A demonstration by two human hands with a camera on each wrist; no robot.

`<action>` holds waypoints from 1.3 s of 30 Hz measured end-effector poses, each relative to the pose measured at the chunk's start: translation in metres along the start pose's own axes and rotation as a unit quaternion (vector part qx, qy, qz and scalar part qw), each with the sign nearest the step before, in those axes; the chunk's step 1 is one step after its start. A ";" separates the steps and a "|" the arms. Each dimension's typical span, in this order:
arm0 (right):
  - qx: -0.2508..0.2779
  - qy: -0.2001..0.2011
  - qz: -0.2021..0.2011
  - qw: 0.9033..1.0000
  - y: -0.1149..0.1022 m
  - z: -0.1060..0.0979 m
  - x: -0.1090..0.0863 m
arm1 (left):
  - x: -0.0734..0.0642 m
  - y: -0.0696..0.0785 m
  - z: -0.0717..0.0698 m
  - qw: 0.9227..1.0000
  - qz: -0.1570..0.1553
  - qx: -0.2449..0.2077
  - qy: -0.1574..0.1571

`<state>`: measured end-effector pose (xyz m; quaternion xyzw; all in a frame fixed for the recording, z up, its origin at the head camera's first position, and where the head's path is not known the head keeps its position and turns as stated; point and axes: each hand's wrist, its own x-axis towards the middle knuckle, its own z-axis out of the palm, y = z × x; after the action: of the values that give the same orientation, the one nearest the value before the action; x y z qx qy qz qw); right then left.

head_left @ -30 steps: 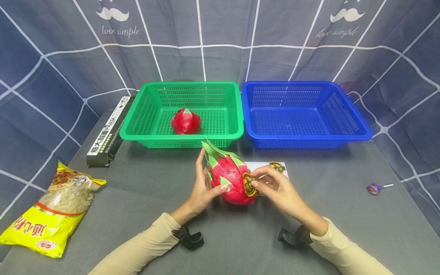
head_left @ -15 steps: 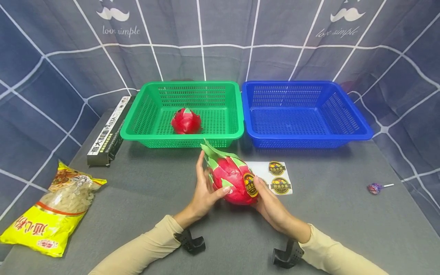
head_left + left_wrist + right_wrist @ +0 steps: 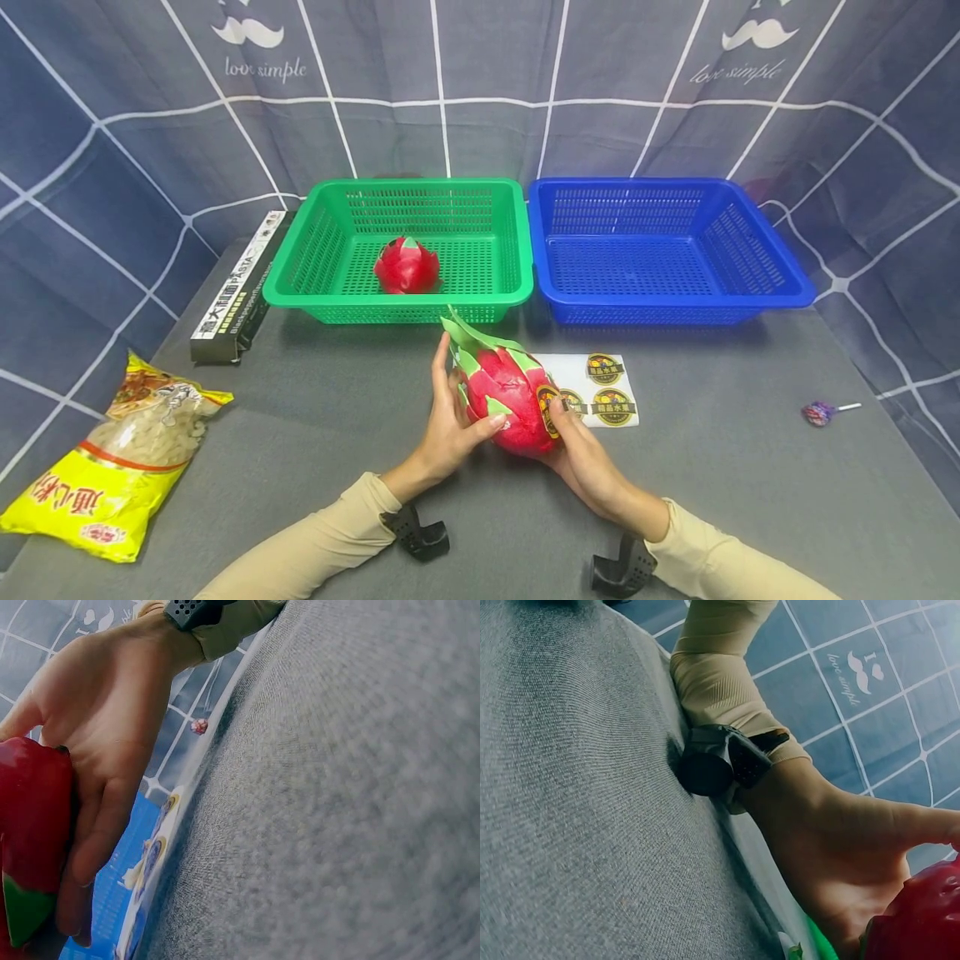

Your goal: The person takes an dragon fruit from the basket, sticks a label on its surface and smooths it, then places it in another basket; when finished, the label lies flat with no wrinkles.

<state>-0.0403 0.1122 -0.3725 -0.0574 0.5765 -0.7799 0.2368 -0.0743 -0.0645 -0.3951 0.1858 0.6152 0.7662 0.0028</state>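
Note:
A red dragon fruit point(image 3: 504, 387) with green leaf tips lies tilted between both hands, stem end toward the upper left. My left hand point(image 3: 442, 429) grips its left side, thumb in front and the other fingers largely behind it. A black and gold round sticker point(image 3: 549, 412) is on the fruit's right side. My right hand point(image 3: 596, 467) holds the lower right end, its thumb on the sticker and its fingers mostly hidden underneath. The left wrist view shows the right hand point(image 3: 105, 735) against the fruit point(image 3: 34, 817); the right wrist view shows the left hand point(image 3: 840, 855).
Just behind the fruit lies a white sheet point(image 3: 573, 365) of round stickers. A green basket point(image 3: 397, 300) containing another dragon fruit point(image 3: 407, 267) stands beside a blue basket point(image 3: 675, 302). Left are a pasta box point(image 3: 236, 287) and a yellow pasta bag point(image 3: 112, 467); right, a lollipop point(image 3: 819, 412).
The right hand has moved from pinching at the sticker's edge to cupping the fruit, thumb on the sticker. The fruit has shifted slightly toward me and turned; more of the sticker sheet shows.

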 end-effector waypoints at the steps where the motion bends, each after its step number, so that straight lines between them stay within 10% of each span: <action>1: 0.005 -0.006 -0.001 1.000 0.000 -0.001 0.000 | 0.000 0.000 0.000 1.000 0.002 -0.002 -0.001; 11: 0.086 -0.076 -0.003 0.993 0.000 -0.007 0.002 | 0.001 -0.001 -0.001 1.000 0.007 -0.011 -0.004; 23: 0.219 -0.147 -0.047 0.963 0.007 -0.012 0.002 | 0.001 -0.001 -0.002 1.000 0.000 0.010 -0.007; 39: 0.063 -0.036 -0.041 0.996 0.005 -0.002 -0.003 | 0.000 0.000 -0.001 1.000 -0.003 -0.002 -0.017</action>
<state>-0.0365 0.1146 -0.3778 -0.0943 0.5141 -0.8214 0.2285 -0.0746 -0.0653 -0.3957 0.1971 0.6139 0.7642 0.0161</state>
